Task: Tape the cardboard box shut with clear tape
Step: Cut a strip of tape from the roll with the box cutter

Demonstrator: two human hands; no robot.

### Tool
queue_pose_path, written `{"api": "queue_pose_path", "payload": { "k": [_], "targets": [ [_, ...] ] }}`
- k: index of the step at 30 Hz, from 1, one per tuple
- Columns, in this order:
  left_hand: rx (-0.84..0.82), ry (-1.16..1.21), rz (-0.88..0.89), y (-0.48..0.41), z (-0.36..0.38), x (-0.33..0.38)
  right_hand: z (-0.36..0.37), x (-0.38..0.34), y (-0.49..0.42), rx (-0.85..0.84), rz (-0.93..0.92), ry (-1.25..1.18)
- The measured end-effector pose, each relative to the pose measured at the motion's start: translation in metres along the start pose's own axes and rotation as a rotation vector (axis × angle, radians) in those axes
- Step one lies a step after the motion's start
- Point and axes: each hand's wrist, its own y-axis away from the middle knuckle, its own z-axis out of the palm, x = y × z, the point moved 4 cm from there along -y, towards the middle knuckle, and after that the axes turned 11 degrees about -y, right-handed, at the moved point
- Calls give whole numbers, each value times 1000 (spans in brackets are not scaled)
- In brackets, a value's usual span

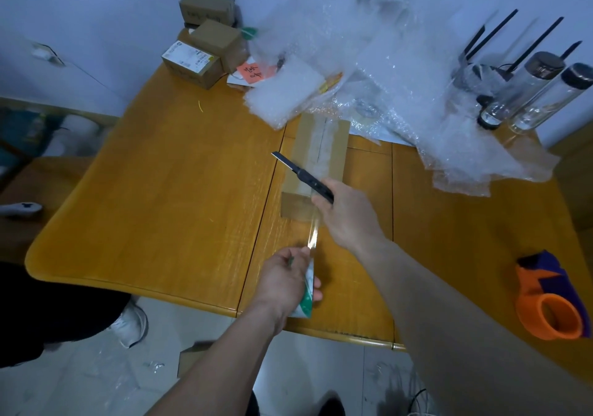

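A long, narrow cardboard box point(316, 162) lies on the wooden table point(167, 191), with clear tape along its top. A strip of clear tape point(313, 236) stretches from the box's near end to the tape roll point(306, 290), which has a green-and-white core. My left hand point(284, 279) grips that roll near the table's front edge. My right hand point(345, 220) holds a black utility knife point(305, 176) with its blade out, pointing up and left over the box's near end. The knife is above the stretched tape and apart from it.
Bubble wrap point(385, 72) is heaped at the back, touching the box's far end. Small cardboard boxes point(205, 43) stand at the back left. Two clear bottles point(539, 94) lie at the back right. An orange tape dispenser point(552, 303) sits at the front right. A person's shoe point(131, 325) is on the floor.
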Motion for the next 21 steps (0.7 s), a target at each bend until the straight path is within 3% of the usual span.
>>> {"api": "queue_pose_path", "payload": {
  "k": [6, 8, 14, 17, 21],
  "targets": [
    [15, 15, 9, -2, 4, -2, -14, -9, 7, -237, 25, -187],
    [4, 9, 4, -2, 5, -2, -23, -8, 9, -320, -15, -148],
    [16, -20, 7, -4, 7, -5, -60, -3, 21, -329, -172, 258],
    [21, -29, 2, -5, 7, -5, -63, -3, 33, -358, -167, 231],
    [17, -30, 3, -3, 8, -3, -61, -3, 40, -269, -206, 249]
  ]
}}
